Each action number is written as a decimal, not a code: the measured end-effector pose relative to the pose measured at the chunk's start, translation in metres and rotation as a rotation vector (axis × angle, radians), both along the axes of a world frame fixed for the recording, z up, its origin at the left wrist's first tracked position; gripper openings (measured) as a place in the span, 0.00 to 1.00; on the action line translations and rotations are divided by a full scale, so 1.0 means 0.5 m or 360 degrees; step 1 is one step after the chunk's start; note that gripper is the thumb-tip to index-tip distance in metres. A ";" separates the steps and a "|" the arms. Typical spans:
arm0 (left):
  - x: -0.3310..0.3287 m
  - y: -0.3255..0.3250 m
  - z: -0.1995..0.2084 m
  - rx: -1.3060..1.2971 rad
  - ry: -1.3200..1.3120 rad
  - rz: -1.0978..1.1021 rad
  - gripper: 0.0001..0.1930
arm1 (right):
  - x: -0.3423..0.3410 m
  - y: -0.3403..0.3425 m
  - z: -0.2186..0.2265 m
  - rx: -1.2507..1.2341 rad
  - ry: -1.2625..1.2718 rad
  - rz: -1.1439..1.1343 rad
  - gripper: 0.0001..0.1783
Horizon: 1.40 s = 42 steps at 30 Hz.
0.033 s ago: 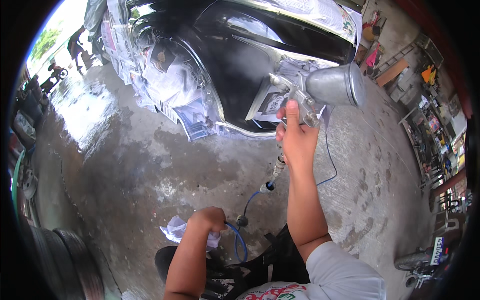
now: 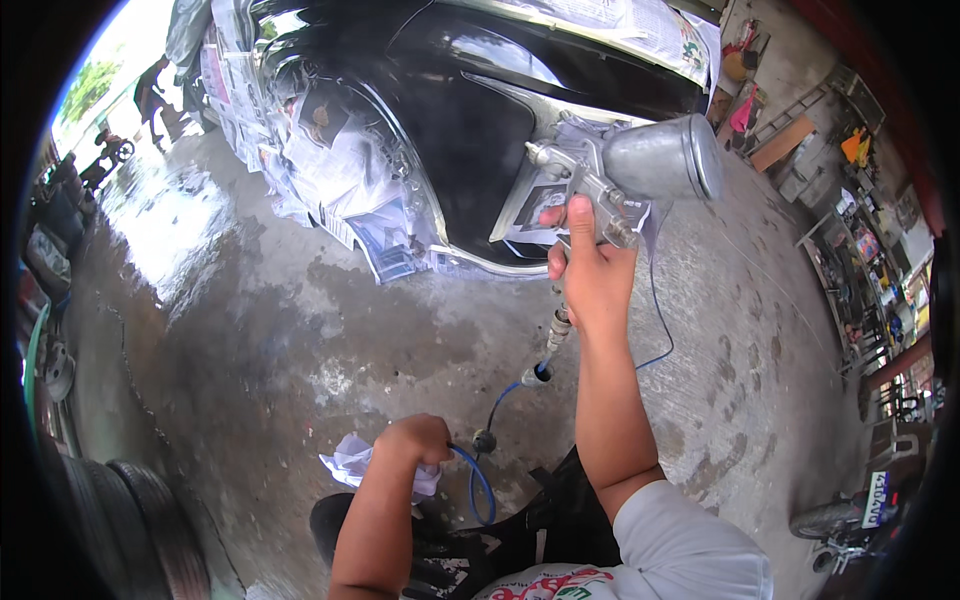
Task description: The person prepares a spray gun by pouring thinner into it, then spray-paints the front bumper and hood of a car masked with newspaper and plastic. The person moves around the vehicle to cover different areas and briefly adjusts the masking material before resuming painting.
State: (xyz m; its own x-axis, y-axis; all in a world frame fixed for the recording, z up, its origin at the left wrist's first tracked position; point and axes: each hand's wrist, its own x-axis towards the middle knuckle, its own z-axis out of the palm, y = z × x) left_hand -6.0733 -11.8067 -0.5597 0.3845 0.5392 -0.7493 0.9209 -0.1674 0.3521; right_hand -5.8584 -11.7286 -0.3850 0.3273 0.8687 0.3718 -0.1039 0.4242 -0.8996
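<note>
My right hand [image 2: 598,270] is wrapped round the handle of a spray gun [image 2: 582,172], thumb up along its back. A grey metal paint cup [image 2: 655,160] sits on the gun's right side. The nozzle points left at a glossy black car panel [image 2: 465,150], with a gap between them. Down at the lower middle, my left hand [image 2: 418,440] is closed on a blue air hose [image 2: 478,485], which loops up towards the gun's handle fittings [image 2: 557,332]. A crumpled white cloth or paper [image 2: 350,460] shows under that hand; whether it is gripped is hidden.
Newspaper masking [image 2: 340,165] surrounds the black panel. Stacked tyres [image 2: 130,520] stand at the lower left. Cluttered shelves [image 2: 870,260] line the right, with a motorcycle [image 2: 835,520] below. Wet patches mark the concrete floor [image 2: 250,370]. Another person [image 2: 150,95] is at the far left.
The white spray mist at the nozzle has gone. My right hand and the spray gun have shifted slightly left. My left hand stays where it was.
</note>
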 end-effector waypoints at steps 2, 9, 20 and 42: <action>-0.003 -0.004 -0.002 0.0085 -0.0029 0.0002 0.19 | 0.008 -0.001 0.027 0.0077 -0.0044 0.0090 0.15; 0.001 -0.014 0.017 0.0123 -0.0011 0.0011 0.18 | 0.146 0.042 0.038 -0.0066 -0.0030 -0.0149 0.16; 0.027 0.036 -0.029 -0.0023 -0.0016 -0.0083 0.22 | 0.348 0.101 -0.016 0.0044 -0.0271 -0.0757 0.17; -0.208 -0.322 0.472 0.0252 0.0093 0.0894 0.12 | 0.135 -0.285 0.413 -0.1267 0.0026 0.0035 0.16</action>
